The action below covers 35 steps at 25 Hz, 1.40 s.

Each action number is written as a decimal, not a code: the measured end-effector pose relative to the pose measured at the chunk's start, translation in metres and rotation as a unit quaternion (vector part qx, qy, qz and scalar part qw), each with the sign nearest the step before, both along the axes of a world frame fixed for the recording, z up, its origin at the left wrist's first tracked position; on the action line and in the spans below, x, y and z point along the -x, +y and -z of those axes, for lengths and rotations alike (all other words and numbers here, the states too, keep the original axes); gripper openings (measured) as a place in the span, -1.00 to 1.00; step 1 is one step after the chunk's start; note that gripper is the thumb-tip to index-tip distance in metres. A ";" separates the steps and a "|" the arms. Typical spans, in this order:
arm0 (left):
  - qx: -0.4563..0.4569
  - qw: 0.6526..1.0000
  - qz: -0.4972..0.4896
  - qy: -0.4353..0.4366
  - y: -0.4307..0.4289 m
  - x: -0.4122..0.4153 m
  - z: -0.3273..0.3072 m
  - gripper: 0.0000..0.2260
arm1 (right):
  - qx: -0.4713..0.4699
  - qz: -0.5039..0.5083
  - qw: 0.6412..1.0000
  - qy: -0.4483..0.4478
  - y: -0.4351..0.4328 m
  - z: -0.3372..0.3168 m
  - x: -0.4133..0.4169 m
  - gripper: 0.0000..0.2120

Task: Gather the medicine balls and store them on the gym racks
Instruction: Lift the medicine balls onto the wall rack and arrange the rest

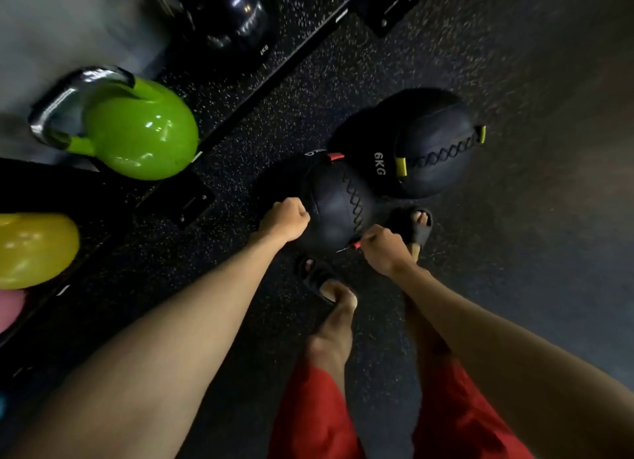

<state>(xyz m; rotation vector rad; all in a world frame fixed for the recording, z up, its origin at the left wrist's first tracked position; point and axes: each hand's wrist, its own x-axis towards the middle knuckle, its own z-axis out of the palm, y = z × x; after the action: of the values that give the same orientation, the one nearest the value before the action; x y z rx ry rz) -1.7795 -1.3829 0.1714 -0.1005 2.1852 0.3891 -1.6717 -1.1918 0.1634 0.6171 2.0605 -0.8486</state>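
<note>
A black medicine ball with red tabs is just in front of my feet, and I cannot tell whether it still touches the floor. My left hand is curled against its left side. My right hand grips its lower right edge beside a red tab. A second, larger black medicine ball marked 6KG with yellow tabs lies on the floor behind the first one and touches it.
The black gym rack runs diagonally on the left. It holds a green kettlebell, a black kettlebell and a yellow one. My sandalled feet stand beside the balls. Speckled rubber floor stretches to the right.
</note>
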 end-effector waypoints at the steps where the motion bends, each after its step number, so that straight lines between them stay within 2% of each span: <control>1: 0.005 1.000 -0.004 0.005 0.002 0.009 0.018 -0.88 | 0.014 0.035 0.999 -0.007 0.004 0.020 0.001 -0.80; 3: 0.016 0.999 -0.023 0.020 0.005 0.032 0.064 -0.85 | 0.038 0.125 0.991 -0.033 0.013 0.070 0.004 -0.73; 5: 0.033 0.997 -0.048 0.041 0.006 0.053 0.112 -0.77 | 0.057 0.212 0.973 -0.079 0.018 0.123 0.006 -0.59; 10: 0.054 0.988 -0.119 0.075 0.010 0.105 0.202 -0.51 | 0.094 0.438 0.879 -0.164 0.020 0.238 0.003 -0.27; 13: 0.031 0.985 -0.158 0.056 0.005 0.133 0.259 -0.50 | 0.140 0.549 0.797 -0.211 0.011 0.301 0.001 -0.19; 16: 0.008 0.983 -0.181 0.028 0.001 0.154 0.300 -0.60 | 0.256 0.662 0.667 -0.227 0.002 0.345 -0.002 -0.07; 18: 0.003 0.983 -0.185 -0.005 -0.004 0.159 0.315 -0.52 | 0.309 0.699 0.606 -0.221 -0.001 0.360 -0.002 -0.03; 19: -0.001 0.982 -0.186 -0.024 -0.008 0.157 0.324 -0.47 | 0.311 0.714 0.589 -0.216 -0.002 0.367 -0.004 -0.06; 21: -0.016 0.980 -0.191 -0.047 -0.014 0.150 0.337 -0.45 | 0.302 0.727 0.582 -0.206 -0.003 0.374 -0.004 -0.13; 24: -0.046 0.978 -0.204 -0.026 -0.021 0.145 0.337 -0.49 | 0.303 0.732 0.581 -0.188 -0.012 0.364 -0.004 -0.21; 31: -0.077 0.947 -0.309 -0.044 -0.056 0.089 0.300 -0.51 | 0.248 0.728 0.631 -0.100 -0.017 0.304 -0.024 -0.32; 35: -0.108 0.933 -0.343 -0.034 -0.059 0.063 0.244 -0.50 | 0.208 0.724 0.653 -0.075 -0.010 0.240 -0.044 -0.21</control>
<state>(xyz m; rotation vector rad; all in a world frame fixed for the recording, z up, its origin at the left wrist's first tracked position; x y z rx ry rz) -1.8422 -1.4417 -0.0724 -0.7542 1.9678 0.9950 -1.6274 -1.2013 -0.0762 2.0085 0.7416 -1.9221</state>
